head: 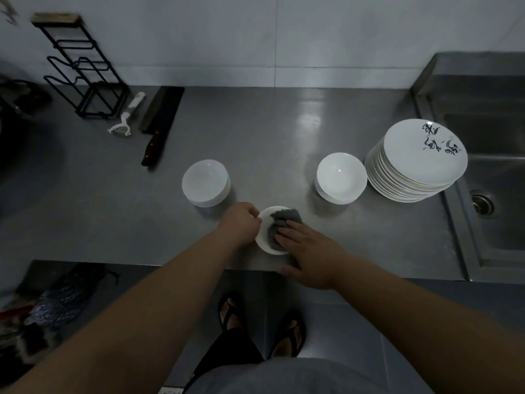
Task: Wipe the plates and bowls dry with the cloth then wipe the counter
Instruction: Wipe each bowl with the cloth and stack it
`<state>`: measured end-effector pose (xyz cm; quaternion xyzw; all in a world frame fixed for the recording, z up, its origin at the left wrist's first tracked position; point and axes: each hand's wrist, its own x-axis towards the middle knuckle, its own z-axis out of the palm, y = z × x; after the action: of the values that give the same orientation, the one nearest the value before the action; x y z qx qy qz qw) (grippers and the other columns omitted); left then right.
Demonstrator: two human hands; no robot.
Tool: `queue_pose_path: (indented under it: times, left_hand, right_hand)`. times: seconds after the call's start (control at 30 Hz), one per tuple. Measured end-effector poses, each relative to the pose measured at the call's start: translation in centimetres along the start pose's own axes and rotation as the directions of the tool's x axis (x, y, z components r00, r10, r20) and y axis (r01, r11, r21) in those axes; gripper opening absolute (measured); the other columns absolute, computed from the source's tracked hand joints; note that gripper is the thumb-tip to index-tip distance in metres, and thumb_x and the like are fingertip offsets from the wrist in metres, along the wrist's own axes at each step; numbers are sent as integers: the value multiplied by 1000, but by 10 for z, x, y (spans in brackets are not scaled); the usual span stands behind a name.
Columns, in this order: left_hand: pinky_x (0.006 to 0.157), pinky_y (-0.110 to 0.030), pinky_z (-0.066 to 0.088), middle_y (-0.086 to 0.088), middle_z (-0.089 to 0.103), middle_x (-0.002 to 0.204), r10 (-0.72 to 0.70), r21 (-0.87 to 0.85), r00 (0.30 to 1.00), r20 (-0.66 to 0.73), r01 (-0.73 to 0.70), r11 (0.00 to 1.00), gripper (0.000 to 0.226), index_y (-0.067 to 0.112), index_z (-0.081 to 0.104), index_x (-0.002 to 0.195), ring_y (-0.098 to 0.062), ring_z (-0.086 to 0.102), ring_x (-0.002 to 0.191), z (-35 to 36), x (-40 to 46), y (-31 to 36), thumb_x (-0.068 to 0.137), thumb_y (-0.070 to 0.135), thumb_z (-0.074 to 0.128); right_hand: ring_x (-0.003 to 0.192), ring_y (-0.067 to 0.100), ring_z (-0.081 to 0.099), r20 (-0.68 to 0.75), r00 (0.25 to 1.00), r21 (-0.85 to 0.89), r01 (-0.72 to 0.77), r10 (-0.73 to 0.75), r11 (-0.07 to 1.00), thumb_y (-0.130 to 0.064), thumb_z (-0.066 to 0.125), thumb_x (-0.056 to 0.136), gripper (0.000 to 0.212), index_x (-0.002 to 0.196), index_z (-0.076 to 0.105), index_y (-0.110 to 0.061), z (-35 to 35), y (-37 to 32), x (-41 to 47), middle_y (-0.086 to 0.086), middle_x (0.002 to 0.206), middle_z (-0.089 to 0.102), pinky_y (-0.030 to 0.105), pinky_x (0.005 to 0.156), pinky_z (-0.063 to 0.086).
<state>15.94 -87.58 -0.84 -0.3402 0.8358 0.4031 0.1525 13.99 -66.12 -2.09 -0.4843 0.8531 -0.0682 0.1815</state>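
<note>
Stainless steel bench (270,132) under dim light, backed by a pale tiled wall, with a sink (494,172) set into its right end. A person stands at the near edge, wiping a small white bowl (262,223) that sits close to the front of the bench. The left hand (241,220) holds the bowl by its left rim, fingers curled over the edge. The right hand (305,248) lies flat on a grey cloth (281,223), fingers straight, pressing it into the bowl. Beyond the bowl, to its left, stands a stack of white bowls (206,183); to its right, a second stack of bowls (341,177) sits just beside a tall stack of white plates (417,163), the top plate marked with dark brushwork. At the back left, a black wire rack (82,66) stands near a white peeler (127,115) and a dark-handled cleaver (159,123).
</note>
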Motion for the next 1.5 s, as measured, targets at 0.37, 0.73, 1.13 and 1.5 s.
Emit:
queue_pose_path:
  times: [0.37, 0.73, 1.13, 1.5]
  left_hand:
    - [79, -35, 57, -8, 72, 93, 27, 220, 995, 97, -47, 974, 21, 12, 68, 104, -27, 70, 83, 4, -6, 0, 95, 30, 64]
    - [58, -42, 63, -17, 71, 96, -209, -214, 941, 268, 270, 939, 31, 5, 61, 116, -33, 74, 74, 21, -21, -7, 91, 23, 63]
    - [61, -49, 63, -25, 66, 111, -191, -569, 938, 289, 329, 754, 32, 12, 67, 106, -45, 68, 89, 4, -32, 7, 89, -9, 51]
    - [69, -53, 64, 6, 65, 94, 97, -472, 994, -57, -113, 874, 17, 31, 65, 99, -31, 67, 88, -84, -42, 35, 90, 18, 59]
  right_hand:
    - [158, 25, 15, 84, 996, 4, 15, -15, 1000, -81, 34, 85, 98, 158, 37, -15, -4, 6, -9, 4, 166, 32, 40, 129, 14]
    - [134, 34, 54, -171, 984, 6, -39, 39, 999, -59, 41, 96, 71, 132, 66, -3, 10, -20, -6, 16, 137, 64, 34, 123, 18]
    - [91, 34, 56, -372, 871, 191, -265, 320, 945, -35, 41, 102, 31, 98, 66, -17, 17, -41, 27, 10, 95, 64, 51, 95, 49]
    - [55, 11, 65, -165, 773, 500, -470, 612, 727, -63, 38, 93, 46, 74, 59, -26, -112, -34, 26, -12, 61, 69, 38, 62, 58]
